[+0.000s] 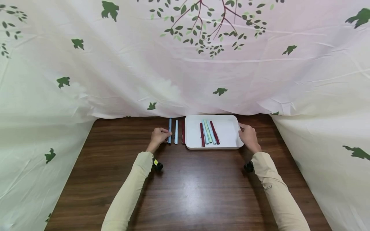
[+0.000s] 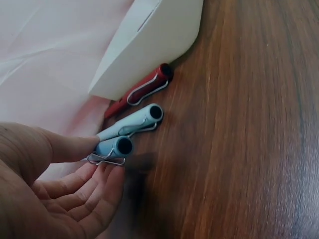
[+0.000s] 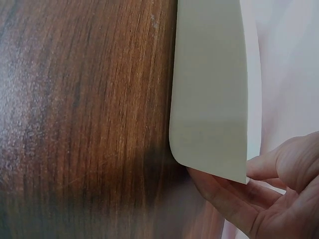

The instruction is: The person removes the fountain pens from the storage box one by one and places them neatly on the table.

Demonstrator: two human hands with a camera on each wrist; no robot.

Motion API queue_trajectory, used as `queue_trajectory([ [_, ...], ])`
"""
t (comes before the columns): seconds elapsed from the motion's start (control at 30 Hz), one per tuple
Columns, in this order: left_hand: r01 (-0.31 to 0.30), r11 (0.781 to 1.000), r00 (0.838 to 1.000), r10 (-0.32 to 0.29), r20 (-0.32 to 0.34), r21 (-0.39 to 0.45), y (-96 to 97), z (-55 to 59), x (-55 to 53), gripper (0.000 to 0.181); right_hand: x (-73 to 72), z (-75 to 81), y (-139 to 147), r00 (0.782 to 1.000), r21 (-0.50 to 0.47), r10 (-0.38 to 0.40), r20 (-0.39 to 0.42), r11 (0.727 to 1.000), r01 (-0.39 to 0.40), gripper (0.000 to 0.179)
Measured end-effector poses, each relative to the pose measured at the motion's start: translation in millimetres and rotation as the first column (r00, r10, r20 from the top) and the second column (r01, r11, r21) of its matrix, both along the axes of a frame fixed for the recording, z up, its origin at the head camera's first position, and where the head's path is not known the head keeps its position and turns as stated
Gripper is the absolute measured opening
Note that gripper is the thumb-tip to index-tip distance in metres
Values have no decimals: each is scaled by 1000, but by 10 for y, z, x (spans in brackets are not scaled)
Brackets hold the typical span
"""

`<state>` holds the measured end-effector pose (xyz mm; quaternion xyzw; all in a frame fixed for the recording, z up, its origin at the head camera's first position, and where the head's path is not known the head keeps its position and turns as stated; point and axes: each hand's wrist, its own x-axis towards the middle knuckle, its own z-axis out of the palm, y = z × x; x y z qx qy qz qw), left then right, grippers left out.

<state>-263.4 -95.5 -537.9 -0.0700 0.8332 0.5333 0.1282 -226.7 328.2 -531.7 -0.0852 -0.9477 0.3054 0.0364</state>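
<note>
In the head view, my left hand pinches a blue pen between thumb and fingers, left of the tray. The left wrist view shows this pen's dark round end and wire clip. Beside it lies a light blue pen, then a dark red pen close to the tray's left side. My right hand grips the right end of the white tray, thumb at the rim and fingers against the outer wall and underside. Inside the tray lie several pens: dark red, light blue and light green.
The tray stands at the back of a dark brown wooden table. A pale cloth printed with leaves and birds hangs behind it and along both sides. Each wrist wears a small black camera.
</note>
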Motion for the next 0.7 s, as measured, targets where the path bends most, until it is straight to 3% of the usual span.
queue_trajectory([
  [0.3, -14, 993, 1000, 13, -14, -121, -30, -37, 11, 24, 12, 3, -11, 1000, -12, 2, 26, 1000, -1, 46],
  [0.7, 13, 971, 998, -28, -60, -240, 36, -39, -14, 21, 10, 11, -18, 1000, 12, -11, 7, 1000, 11, 45],
])
